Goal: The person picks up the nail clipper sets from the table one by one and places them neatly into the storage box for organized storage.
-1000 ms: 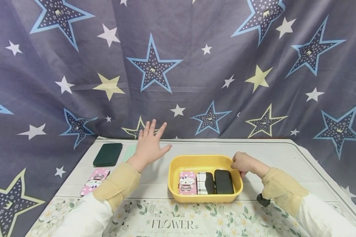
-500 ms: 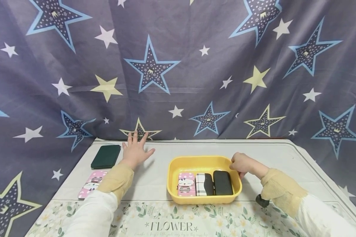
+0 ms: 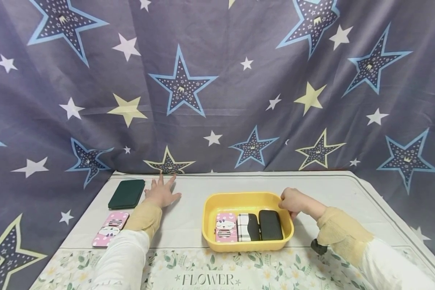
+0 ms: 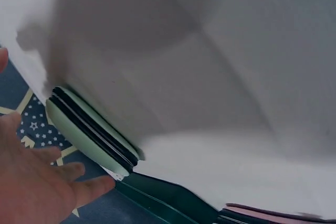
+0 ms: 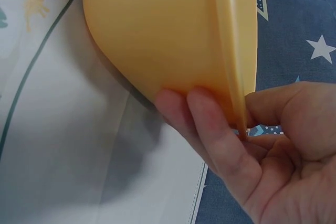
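Observation:
My left hand [image 3: 160,195] hovers with spread fingers near the table's back left, right of a dark green flat case [image 3: 127,194]. In the left wrist view its fingers are close to a light green case [image 4: 92,132] with dark edges, which the hand hides in the head view. Whether they touch it I cannot tell. My right hand [image 3: 300,201] pinches the right rim of a yellow plastic basin [image 3: 246,246]. Inside lie a pink cartoon case [image 3: 226,228], a plaid-and-black case [image 3: 248,227] and a black case [image 3: 270,225], side by side.
Another pink cartoon case [image 3: 110,229] lies on the left, in front of the dark green one. A star-patterned curtain [image 3: 188,133] hangs right behind the table [image 3: 188,225]. Its cloth has a floral front band.
My left hand has moved left and lower, down over the spot where the light green case was partly visible. The right hand keeps its hold on the basin rim.

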Tool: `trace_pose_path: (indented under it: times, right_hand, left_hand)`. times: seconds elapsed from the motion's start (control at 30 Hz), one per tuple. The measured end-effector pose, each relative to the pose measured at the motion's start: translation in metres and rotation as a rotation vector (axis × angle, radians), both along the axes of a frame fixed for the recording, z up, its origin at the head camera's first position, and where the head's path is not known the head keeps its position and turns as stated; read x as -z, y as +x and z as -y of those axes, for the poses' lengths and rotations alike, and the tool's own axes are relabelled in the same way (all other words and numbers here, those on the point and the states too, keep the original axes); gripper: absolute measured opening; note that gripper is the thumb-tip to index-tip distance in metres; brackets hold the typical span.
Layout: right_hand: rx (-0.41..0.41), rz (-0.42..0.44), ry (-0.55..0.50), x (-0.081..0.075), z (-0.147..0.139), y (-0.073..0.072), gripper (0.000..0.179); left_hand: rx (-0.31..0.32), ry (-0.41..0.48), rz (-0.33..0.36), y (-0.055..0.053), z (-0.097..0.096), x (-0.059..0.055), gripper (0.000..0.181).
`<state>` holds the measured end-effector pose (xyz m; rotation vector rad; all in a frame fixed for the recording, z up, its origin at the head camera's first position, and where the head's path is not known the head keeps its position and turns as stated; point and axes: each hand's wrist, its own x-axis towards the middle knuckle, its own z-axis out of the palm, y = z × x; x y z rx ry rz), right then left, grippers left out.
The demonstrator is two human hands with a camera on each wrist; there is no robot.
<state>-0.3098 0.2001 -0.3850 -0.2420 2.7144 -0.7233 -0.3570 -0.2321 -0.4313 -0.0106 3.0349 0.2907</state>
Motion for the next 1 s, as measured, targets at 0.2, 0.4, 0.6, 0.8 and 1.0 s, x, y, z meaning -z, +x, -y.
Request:
trace_pose_path:
  times: [0.2,0.4,0.6,0.8,1.0]
  right_hand:
    - [0.004,0.015,0.009,0.001,0.001,-0.002,0.023]
    - [0.013,0.020,0.006,0.002,0.001,-0.002,0.021]
    - [0.007,0.016,0.009,0.000,0.000,-0.003,0.019]
    - [-0.013,-0.007,0.007,-0.002,-0.001,-0.002,0.023]
    - [-0.014,0.000,0.010,-0.002,-0.001,-0.001,0.020]
  left_hand:
    - [0.026,-0.044,0.035,-0.002,0.006,0.005,0.068]
    - [0.069,-0.087,0.022,-0.008,0.012,0.000,0.063]
    - [0.123,-0.123,-0.006,-0.012,0.014,-0.008,0.061]
    - [0.114,-0.114,0.012,-0.020,0.019,-0.011,0.066]
    - [0.063,-0.053,0.035,-0.026,0.024,-0.004,0.068]
